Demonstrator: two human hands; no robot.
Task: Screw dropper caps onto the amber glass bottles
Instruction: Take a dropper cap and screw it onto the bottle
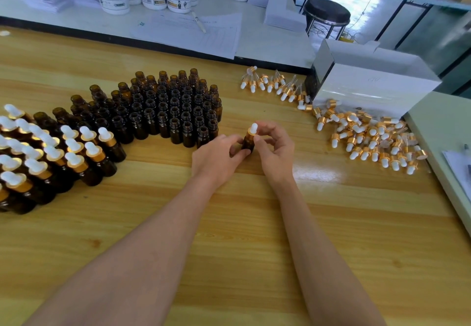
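- At the middle of the wooden table [229, 223], the left hand [219, 155] grips one amber bottle [248, 143], and its curled fingers hide much of the glass.
- The right hand [274, 147] pinches the dropper cap [253, 131] on the bottle's neck; how far it is threaded cannot be told.
- Open bottles [165, 106] stand behind, and capped bottles [51, 152] run off the left edge.
- Loose caps [369, 137] lie heaped at right, against a white box [369, 83].

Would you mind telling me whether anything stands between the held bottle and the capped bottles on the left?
Partly: the near corner of the uncapped bottles stands between the held bottle and the capped bottles. The bare table nearer the person than that corner holds nothing visible, so a slightly nearer path looks clear.
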